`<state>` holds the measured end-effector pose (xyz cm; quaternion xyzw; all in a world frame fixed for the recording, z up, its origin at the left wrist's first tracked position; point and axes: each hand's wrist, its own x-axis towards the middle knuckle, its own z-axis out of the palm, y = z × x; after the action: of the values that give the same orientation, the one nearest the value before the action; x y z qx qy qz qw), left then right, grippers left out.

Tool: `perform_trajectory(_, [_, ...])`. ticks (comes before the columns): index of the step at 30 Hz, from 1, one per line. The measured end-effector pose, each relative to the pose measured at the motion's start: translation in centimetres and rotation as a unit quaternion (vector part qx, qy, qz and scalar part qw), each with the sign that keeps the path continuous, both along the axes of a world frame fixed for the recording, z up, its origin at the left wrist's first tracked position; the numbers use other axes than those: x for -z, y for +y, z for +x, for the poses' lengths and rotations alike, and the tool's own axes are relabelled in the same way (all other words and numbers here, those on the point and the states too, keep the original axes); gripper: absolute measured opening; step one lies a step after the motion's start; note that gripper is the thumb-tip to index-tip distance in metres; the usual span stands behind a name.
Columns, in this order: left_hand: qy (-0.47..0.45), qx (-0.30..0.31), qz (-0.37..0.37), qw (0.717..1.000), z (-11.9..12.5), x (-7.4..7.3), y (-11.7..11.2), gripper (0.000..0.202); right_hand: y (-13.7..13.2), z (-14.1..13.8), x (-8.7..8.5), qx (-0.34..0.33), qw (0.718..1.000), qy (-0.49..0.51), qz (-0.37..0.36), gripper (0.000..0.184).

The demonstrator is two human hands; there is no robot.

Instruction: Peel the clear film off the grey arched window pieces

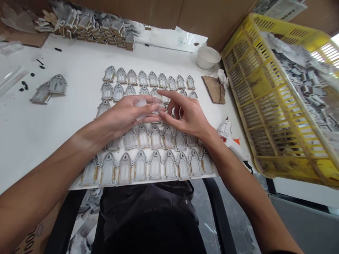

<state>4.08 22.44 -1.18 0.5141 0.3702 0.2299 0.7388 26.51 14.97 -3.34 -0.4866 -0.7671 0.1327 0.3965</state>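
Note:
Several rows of small grey arched window-shaped pieces (140,165) lie flat on a white table (39,120). My left hand (127,114) hovers over the middle rows and holds a small clear plastic piece (144,106) between thumb and fingers. My right hand (185,114) meets it from the right, its fingertips touching the same clear piece, the index finger stretched out above it. The pieces under both hands are hidden.
A yellow plastic crate (267,102) full of grey parts stands at the right. A white glue gun (226,130) lies by my right wrist. A white bowl (208,56), a brown cardboard scrap (214,89), stacked pieces (100,28) at the back and two loose pieces (50,89) at the left.

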Motion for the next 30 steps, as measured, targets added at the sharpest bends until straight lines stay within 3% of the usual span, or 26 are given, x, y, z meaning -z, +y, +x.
perform_trajectory(19, [0.020, 0.014, -0.008, 1.000, 0.08, 0.16, -0.09, 0.021, 0.13, 0.10, -0.06, -0.011, 0.999, 0.017, -0.042, 0.054])
perform_trajectory(30, [0.017, 0.013, -0.005, 1.000, 0.16, 0.00, -0.04, 0.015, 0.09, -0.25, 0.03, 0.003, 0.999, 0.021, -0.044, 0.042])
